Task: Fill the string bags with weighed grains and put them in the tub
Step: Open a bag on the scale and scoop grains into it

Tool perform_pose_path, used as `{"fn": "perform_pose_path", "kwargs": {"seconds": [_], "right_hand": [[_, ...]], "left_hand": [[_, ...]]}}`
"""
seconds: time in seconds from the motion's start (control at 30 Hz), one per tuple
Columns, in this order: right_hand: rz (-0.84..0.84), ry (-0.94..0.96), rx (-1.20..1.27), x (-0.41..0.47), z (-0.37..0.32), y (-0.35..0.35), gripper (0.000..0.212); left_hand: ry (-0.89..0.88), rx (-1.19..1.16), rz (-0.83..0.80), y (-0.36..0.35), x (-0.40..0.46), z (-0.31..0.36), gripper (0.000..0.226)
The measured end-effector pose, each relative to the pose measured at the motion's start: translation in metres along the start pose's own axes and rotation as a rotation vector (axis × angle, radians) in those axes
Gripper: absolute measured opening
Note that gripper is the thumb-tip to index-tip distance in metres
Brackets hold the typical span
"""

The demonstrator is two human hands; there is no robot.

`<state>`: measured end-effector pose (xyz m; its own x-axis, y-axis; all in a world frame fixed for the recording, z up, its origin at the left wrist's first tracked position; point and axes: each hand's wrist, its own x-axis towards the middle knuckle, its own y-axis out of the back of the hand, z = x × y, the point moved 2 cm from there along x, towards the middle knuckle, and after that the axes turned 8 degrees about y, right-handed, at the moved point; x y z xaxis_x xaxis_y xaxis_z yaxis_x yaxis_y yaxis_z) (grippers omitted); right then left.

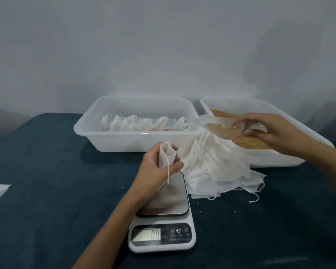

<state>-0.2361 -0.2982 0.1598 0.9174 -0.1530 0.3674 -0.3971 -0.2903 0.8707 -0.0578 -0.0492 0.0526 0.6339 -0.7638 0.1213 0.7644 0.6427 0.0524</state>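
String bag, small and white with its mouth held open and its cord dangling, is pinched upright in the left hand above the steel plate of the scale, which stands near the front edge of the tabletop and reads zero. Right hand grips a clear scoop holding some grains over the near left corner of the grain tub. Filled bags lie in the left tub toward the back edge, with a heap of empty bags between the tubs and the scale.
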Motion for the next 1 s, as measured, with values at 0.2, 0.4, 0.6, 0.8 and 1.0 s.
{"fn": "perform_pose_path", "kwargs": {"seconds": [0.2,0.4,0.6,0.8,1.0], "right_hand": [[-0.076,0.109,-0.103,0.007,-0.046,-0.007,0.035],[-0.099,0.222,-0.295,0.014,-0.053,-0.004,0.039],[-0.06,0.264,-0.508,0.011,-0.053,-0.002,0.04],[-0.027,0.387,-0.662,0.013,-0.056,-0.001,0.043],[-0.044,0.428,-0.662,0.017,-0.057,-0.003,0.042]], "left_hand": [[0.035,0.01,-0.084,-0.004,0.0,-0.004,0.023],[-0.009,0.035,-0.11,-0.006,-0.002,-0.002,0.009],[0.001,-0.003,-0.13,-0.007,-0.002,-0.004,0.019],[-0.015,0.029,-0.118,-0.008,-0.002,-0.005,0.028],[-0.002,0.019,-0.143,-0.01,-0.003,-0.006,0.027]]}}
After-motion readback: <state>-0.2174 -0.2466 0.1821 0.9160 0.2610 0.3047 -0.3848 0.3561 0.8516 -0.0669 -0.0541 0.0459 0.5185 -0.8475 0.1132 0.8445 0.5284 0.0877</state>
